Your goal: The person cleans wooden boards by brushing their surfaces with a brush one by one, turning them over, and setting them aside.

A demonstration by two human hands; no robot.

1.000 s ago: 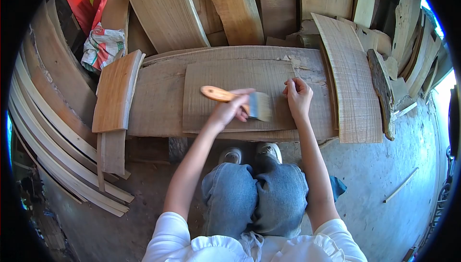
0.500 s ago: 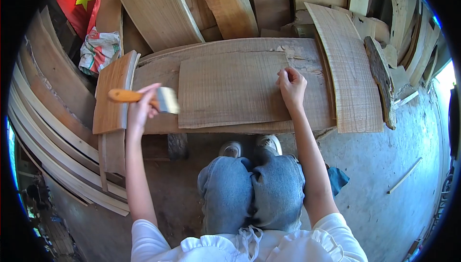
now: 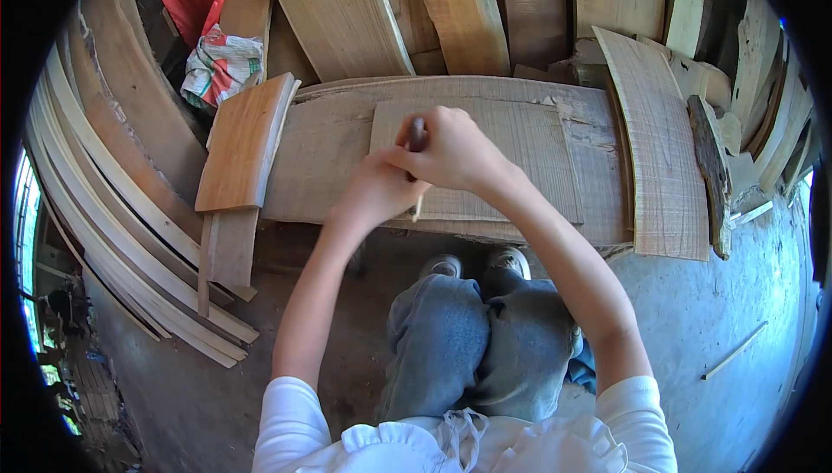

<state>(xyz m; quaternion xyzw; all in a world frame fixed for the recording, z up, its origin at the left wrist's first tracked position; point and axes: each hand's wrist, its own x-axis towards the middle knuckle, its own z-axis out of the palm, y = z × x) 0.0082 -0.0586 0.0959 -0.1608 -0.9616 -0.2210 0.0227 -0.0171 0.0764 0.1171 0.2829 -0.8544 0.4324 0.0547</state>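
Note:
Both hands meet above the middle of the workbench plank. Between them stands the paintbrush (image 3: 418, 137), its brown handle end showing at the top and a pale bristle edge poking out below; most of it is hidden by fingers. My left hand (image 3: 379, 185) is closed around its lower part. Over the handle, my right hand (image 3: 461, 148) is curled closed and touches my left fingers. Beneath them lies a thin rectangular wooden board (image 3: 529, 156), flat on the wide rough plank (image 3: 334, 139).
A smooth orange-brown board (image 3: 245, 143) rests at the plank's left end. At its right end leans a rough-sawn board (image 3: 663, 143) beside a bark-edged strip (image 3: 711, 174). Long curved planks (image 3: 130, 221) stack at left. A stick (image 3: 735, 350) lies on the floor.
My left hand has carried the paintbrush rightward from the board's left side to the middle. My right hand has left the board's right edge and joined it. The view has shifted slightly.

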